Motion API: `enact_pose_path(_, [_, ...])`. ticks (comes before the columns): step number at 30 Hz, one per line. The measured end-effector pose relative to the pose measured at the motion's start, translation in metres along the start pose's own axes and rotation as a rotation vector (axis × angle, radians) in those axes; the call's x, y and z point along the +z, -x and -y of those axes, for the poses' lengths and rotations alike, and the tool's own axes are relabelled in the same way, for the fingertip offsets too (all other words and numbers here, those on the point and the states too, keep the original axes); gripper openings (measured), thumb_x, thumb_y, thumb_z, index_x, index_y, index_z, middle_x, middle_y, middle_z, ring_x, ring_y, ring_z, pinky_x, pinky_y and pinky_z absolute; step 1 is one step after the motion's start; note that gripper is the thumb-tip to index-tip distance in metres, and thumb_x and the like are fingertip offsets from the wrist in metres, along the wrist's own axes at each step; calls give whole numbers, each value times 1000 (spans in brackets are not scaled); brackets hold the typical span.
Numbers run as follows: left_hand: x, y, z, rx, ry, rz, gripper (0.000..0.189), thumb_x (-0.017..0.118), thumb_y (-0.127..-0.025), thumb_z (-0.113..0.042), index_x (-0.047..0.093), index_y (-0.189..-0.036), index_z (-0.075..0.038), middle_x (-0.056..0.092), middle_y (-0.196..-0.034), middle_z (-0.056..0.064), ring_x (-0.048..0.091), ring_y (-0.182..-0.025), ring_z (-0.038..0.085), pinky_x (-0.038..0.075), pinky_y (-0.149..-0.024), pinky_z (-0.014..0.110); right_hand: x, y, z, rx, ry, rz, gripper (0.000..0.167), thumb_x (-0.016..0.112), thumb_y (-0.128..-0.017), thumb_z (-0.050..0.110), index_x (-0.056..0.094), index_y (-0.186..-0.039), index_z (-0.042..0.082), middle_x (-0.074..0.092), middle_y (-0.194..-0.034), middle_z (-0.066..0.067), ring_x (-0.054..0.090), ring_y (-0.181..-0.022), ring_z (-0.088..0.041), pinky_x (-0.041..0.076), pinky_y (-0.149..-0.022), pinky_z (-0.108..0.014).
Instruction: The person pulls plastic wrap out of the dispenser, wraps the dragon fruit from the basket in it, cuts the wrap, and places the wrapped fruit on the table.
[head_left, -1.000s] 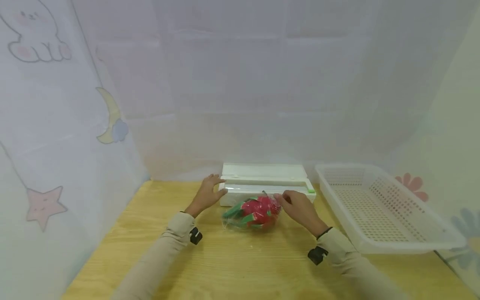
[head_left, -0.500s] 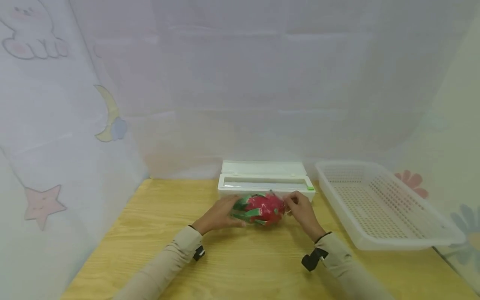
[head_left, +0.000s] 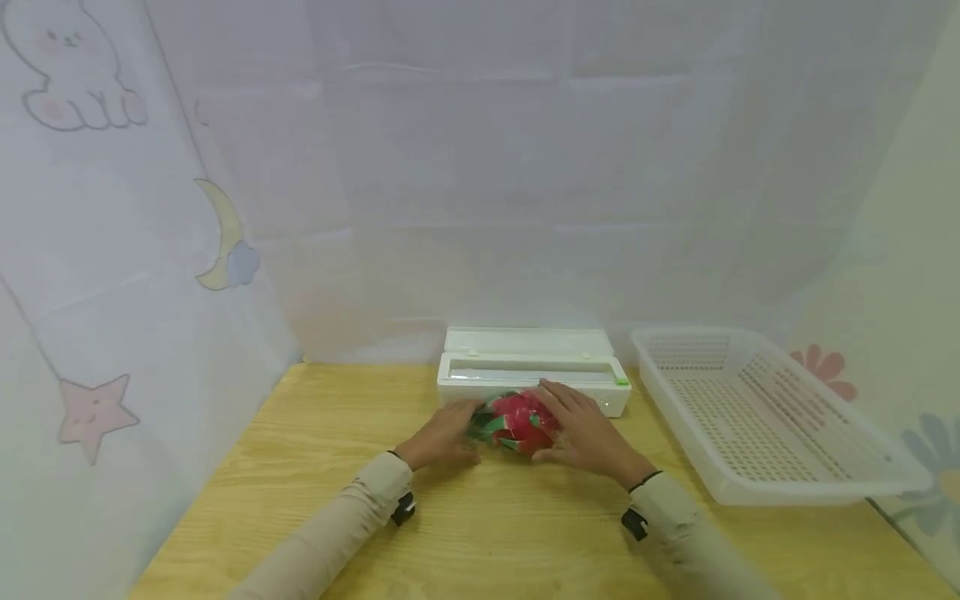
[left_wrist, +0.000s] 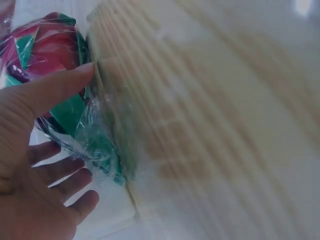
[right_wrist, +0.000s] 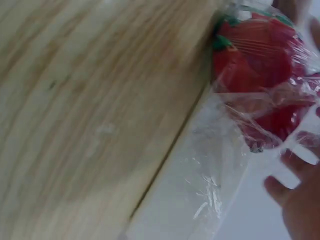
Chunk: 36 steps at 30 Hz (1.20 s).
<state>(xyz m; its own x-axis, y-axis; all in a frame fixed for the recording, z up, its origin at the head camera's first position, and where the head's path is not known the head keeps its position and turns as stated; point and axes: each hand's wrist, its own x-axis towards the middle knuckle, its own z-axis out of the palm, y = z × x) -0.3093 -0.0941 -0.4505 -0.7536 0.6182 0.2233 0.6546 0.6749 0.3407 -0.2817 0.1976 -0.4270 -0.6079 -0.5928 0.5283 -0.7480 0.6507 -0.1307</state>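
A red dragon fruit [head_left: 517, 422] with green scales lies in front of a white box, wrapped in clear plastic film. My left hand [head_left: 444, 433] cups its left end; in the left wrist view the thumb [left_wrist: 65, 87] crosses in front of the fruit, with the fingers [left_wrist: 65, 170] behind the crinkled film. My right hand [head_left: 588, 429] grips the other end, fingers over the top and thumb low on the near side. In the right wrist view, loose film [right_wrist: 205, 190] trails off the fruit [right_wrist: 265, 70], and some fingertips show behind it.
Just behind the fruit stands the white film dispenser box [head_left: 617, 404], its lid [head_left: 528, 340] raised and a roll inside. A white perforated plastic basket [head_left: 720, 467] sits to the right. Everything rests on a wooden table [head_left: 487, 542], with patterned sheets at the back and sides.
My left hand has come from the box's left end down to the fruit's left end. My right hand has gone from pinching film at the right end to spreading round the fruit.
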Motion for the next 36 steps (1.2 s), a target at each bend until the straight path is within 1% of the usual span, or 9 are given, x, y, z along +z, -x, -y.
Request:
enact_pose_path(4, [3,-6,3,-45,51,-6,85,88,-76,-17,39,-142,7,48,-138,24,45,-131,40,38,-108,54,4,-1,3,47,23,128,103,91,-73,33,34,-155,9,38,-154,-21,41,-137,-40,37,-105,-64])
enact_pose_path(9, [8,-5,5,-107,112,-16,81,90,-72,-20,46,-133,10,53,-127,21,50,-120,37,43,-103,52,11,4,5,77,-28,95,96,93,-70,23,42,-151,12,48,-145,-17,50,-129,-39,45,-99,-60])
enact_pose_path(12, [5,3,2,-124,142,43,78,91,-73,-25,52,-131,9,54,-120,17,51,-112,32,47,-97,47,11,12,5,88,-102,111,93,93,-71,24,44,-149,11,49,-143,-14,51,-127,-37,48,-96,-57])
enact_pose_path(16, [-5,19,-6,-88,90,128,75,89,-74,-37,57,-129,3,52,-118,13,49,-107,27,47,-91,44,3,24,5,102,-204,163,90,90,-75,23,42,-151,11,45,-147,-15,47,-132,-39,47,-97,-58])
enact_pose_path(19, [-9,28,-10,-35,30,155,71,86,-77,-40,55,-130,-4,51,-128,15,46,-117,32,44,-97,51,-5,29,5,107,-286,179,89,89,-76,19,42,-152,14,42,-150,-17,43,-135,-41,45,-99,-61])
enact_pose_path(22, [-8,34,-11,-18,76,175,60,82,-82,-26,51,-130,-9,52,-131,15,48,-122,33,43,-100,51,-10,33,3,103,-341,184,88,88,-76,22,43,-152,15,42,-151,-20,41,-136,-42,44,-98,-63])
enact_pose_path(24, [-6,35,-12,-26,122,182,55,78,-83,-13,50,-130,-10,57,-122,11,53,-114,27,47,-95,44,-10,36,2,93,-354,184,88,87,-77,28,42,-152,15,42,-151,-20,40,-136,-42,44,-98,-63])
enact_pose_path(30, [-1,32,-17,-33,101,101,44,66,-79,11,56,-117,-9,62,-95,5,55,-85,16,48,-75,32,-7,40,3,53,-372,162,89,85,-79,27,39,-153,10,41,-152,-22,39,-138,-44,41,-100,-66])
enact_pose_path(36, [-2,34,-20,-88,139,-29,36,58,-80,14,70,-108,-4,69,-91,9,57,-72,12,48,-63,27,-21,52,1,172,-457,182,100,84,-83,27,21,-159,10,27,-160,-20,28,-142,-48,32,-103,-71])
